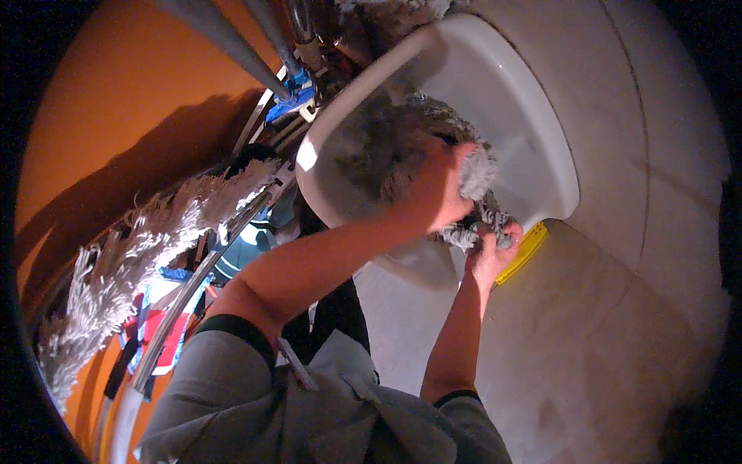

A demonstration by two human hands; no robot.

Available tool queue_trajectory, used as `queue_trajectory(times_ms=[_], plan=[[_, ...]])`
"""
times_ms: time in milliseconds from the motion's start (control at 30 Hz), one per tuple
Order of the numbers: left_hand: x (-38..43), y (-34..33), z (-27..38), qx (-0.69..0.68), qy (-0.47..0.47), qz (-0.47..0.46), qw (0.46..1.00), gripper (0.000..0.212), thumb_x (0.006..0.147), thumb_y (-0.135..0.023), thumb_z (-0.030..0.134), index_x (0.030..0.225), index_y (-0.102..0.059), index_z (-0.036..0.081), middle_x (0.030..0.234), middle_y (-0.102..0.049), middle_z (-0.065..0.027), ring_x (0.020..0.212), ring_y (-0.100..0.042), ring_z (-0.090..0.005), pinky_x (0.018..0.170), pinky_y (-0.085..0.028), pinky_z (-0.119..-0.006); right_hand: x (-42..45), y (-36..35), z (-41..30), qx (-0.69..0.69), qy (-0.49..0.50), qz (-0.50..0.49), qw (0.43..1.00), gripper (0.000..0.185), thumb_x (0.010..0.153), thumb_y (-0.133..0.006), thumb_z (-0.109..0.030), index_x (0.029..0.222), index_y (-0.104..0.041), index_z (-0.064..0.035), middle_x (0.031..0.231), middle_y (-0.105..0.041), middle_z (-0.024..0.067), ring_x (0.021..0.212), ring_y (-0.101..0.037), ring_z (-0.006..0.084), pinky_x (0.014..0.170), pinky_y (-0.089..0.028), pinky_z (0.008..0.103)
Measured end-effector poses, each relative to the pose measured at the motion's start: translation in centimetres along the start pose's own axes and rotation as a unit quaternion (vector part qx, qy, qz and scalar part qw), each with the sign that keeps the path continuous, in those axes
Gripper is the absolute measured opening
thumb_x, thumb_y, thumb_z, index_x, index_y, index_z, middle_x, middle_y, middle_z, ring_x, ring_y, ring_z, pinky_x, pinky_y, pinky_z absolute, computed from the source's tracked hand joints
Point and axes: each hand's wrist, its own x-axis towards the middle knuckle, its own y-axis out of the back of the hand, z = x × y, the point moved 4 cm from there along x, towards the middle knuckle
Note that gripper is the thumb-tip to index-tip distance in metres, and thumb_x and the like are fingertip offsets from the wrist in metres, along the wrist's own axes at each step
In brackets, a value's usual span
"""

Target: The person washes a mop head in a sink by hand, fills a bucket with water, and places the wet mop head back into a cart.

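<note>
Over a white basin, both hands grip a wet, grey string mop head. My left hand is closed around a bunch of its strands inside the basin. Near the basin's lower right rim, my right hand clasps another bunch of the strands, its fingers curled. Part of the mop head hangs down into the shadowed side of the basin. A yellow plastic piece lies beside the rim, close to my right hand.
At the left stand a fringed mop and a metal pole by an orange wall. A blue mop fitting with grey handles leans near the basin. A red and blue item is lower left.
</note>
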Motion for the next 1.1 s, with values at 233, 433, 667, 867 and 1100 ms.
queue_trajectory(times_ms=[233, 433, 667, 867, 1100], plan=[[4.8, -0.3, -10.3, 0.014, 0.018, 0.011, 1.0, 0.063, 0.06, -0.072, 0.014, 0.117, -0.046, 0.008, 0.105, -0.048, -0.0196, 0.104, -0.045, -0.0328, 0.09, -0.036, -0.04, 2.5, 1.2, 7.9, -0.332, 0.074, -0.072, 0.938, 0.05, 0.06, -0.062, -0.002, 0.106, -0.045, -0.0118, 0.103, -0.046, 0.01, 0.097, -0.045, 0.0237, 0.087, -0.035, 0.0326], [5.3, -2.9, -11.6, 0.34, -0.137, 0.01, 0.93, 0.079, 0.064, -0.07, 0.04, 0.132, -0.034, 0.021, 0.136, -0.025, -0.0186, 0.125, -0.022, -0.0424, 0.098, -0.025, -0.054, 1.4, -2.5, 15.4, -0.604, 0.076, -0.26, 0.749, 0.088, 0.06, -0.072, -0.026, 0.135, -0.028, -0.0284, 0.129, -0.029, 0.0209, 0.121, -0.025, 0.0433, 0.1, -0.016, 0.0575], [8.2, -7.6, -19.8, 0.394, -0.045, -0.121, 0.91, 0.087, 0.061, -0.07, 0.048, 0.134, -0.029, 0.024, 0.14, -0.019, -0.0158, 0.128, -0.015, -0.0427, 0.101, -0.02, -0.056, 3.7, -4.2, 22.9, -0.745, -0.071, -0.372, 0.549, 0.081, 0.066, -0.064, -0.041, 0.134, -0.028, -0.0136, 0.117, -0.048, 0.0222, 0.118, -0.036, 0.0373, 0.096, -0.023, 0.0569], [10.5, -9.8, -26.4, 0.256, 0.022, -0.101, 0.961, 0.058, 0.07, -0.06, 0.02, 0.124, -0.039, 0.014, 0.131, -0.033, -0.0195, 0.117, -0.033, -0.0415, 0.097, -0.03, -0.052, 7.3, -0.9, 25.3, -0.637, -0.091, -0.406, 0.649, 0.062, 0.064, -0.065, -0.027, 0.119, -0.041, -0.0115, 0.109, -0.052, 0.0193, 0.104, -0.046, 0.0345, 0.086, -0.033, 0.0495], [6.6, -4.6, -18.4, 0.343, 0.086, -0.082, 0.932, 0.058, 0.07, -0.058, 0.009, 0.124, -0.037, 0.01, 0.124, -0.036, -0.0217, 0.105, -0.045, -0.0445, 0.091, -0.037, -0.05, 6.0, 4.3, 19.3, -0.476, 0.085, -0.241, 0.842, 0.045, 0.062, -0.066, -0.013, 0.105, -0.054, -0.0093, 0.101, -0.057, 0.0164, 0.09, -0.055, 0.0317, 0.076, -0.044, 0.0422]])
